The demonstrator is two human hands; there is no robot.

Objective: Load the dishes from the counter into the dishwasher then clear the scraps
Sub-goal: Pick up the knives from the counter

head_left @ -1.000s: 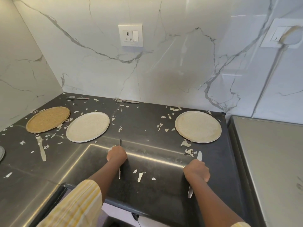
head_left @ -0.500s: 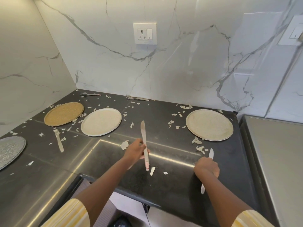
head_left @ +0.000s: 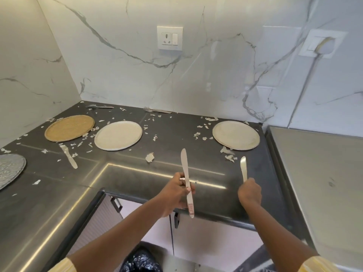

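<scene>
My left hand [head_left: 177, 191] holds a table knife [head_left: 185, 165] by its middle, blade pointing away, lifted over the front of the dark counter [head_left: 170, 134]. My right hand [head_left: 249, 193] grips a second knife [head_left: 243, 167] by the handle, blade up and away. Two cream plates [head_left: 118, 135] [head_left: 236, 137], a tan plate [head_left: 69, 128] and part of a grey plate [head_left: 9, 169] lie on the counter. A third knife [head_left: 69, 157], a spoon [head_left: 99, 107] and a fork [head_left: 156, 110] lie there too. Paper scraps [head_left: 149, 157] are scattered around.
Marble walls close the counter at the back and left, with a socket [head_left: 170, 38] above. A steel surface [head_left: 318, 173] adjoins on the right. White cabinet doors [head_left: 206, 238] sit under the counter, and a black bag [head_left: 140, 261] shows below.
Both hands have lifted their knives off the counter and drawn back toward the front edge. My left hand turned its knife so the blade points away. The camera pulled back.
</scene>
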